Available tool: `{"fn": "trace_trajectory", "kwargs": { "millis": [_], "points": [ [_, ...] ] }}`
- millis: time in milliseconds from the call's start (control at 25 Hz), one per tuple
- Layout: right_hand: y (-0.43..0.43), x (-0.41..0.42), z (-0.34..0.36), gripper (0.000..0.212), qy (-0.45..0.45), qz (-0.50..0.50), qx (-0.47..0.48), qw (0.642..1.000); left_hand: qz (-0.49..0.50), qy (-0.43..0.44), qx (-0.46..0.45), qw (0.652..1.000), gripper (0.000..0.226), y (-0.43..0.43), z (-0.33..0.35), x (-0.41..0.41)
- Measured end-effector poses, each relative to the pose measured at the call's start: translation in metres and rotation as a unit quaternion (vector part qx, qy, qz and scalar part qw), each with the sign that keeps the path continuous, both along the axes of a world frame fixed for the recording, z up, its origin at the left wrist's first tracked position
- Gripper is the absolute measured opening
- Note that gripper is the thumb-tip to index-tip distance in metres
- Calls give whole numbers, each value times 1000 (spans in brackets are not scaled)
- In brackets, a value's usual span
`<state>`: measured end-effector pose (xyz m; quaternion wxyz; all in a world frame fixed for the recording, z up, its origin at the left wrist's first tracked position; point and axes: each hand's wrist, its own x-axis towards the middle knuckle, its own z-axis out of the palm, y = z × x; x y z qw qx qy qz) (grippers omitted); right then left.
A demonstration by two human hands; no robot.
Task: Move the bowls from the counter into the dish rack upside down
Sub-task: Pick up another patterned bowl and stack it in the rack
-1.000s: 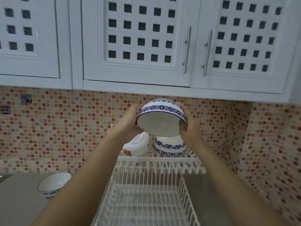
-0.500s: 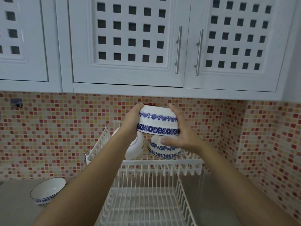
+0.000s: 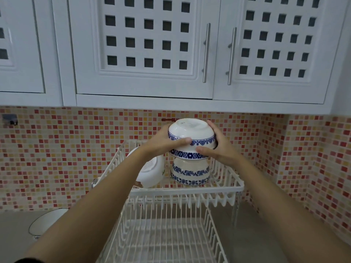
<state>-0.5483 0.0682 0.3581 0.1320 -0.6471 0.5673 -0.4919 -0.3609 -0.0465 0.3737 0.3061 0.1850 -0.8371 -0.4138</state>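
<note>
A white bowl with blue flower bands is upside down, foot ring up, held between my left hand and my right hand. It sits directly over another upside-down blue-patterned bowl on the upper tier of the white wire dish rack; whether the two touch I cannot tell. A plain white bowl leans tilted in the rack behind my left forearm. One more bowl stands upright on the grey counter at the lower left, partly hidden by my arm.
The rack's lower tier stretches toward me between my arms. White upper cabinets with metal handles hang low above the rack. A mosaic tile wall runs behind and turns the corner on the right.
The held bowl has turned from tilted with its opening toward me to fully upside down, and has come down over the bowl in the rack.
</note>
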Motion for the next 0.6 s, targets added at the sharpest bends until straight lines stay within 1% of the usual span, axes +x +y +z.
{"fn": "trace_trajectory", "kwargs": {
  "millis": [40,120,160,200,280,360,480,520,600],
  "points": [
    [-3,-6,1,119,25,-14,7,1000,-17,-38,-27,999,86,-4,1,-2],
    [-13,-17,-1,124,89,-44,38,994,1,-115,-61,991,104,-13,1,-10],
    [-18,-23,-3,125,116,-55,55,990,-2,-141,-74,987,102,-19,-1,-17],
    [-22,-27,-6,124,132,-58,67,987,-9,-165,-83,983,94,-21,-4,-23],
    [-30,-39,-14,115,122,-49,86,988,-17,-197,-87,976,79,-25,-9,-35],
    [-36,-48,-23,94,96,-34,103,989,-10,-218,-91,972,73,-30,-11,-45],
    [-45,-58,-35,98,80,-20,130,988,-10,-253,-111,961,65,-40,-15,-60],
    [-48,-60,-36,98,83,-17,133,988,-4,-271,-120,955,68,-42,-14,-63],
    [-52,-62,-35,93,96,-8,144,985,3,-289,-129,949,83,-51,-16,-70]
  ]
}}
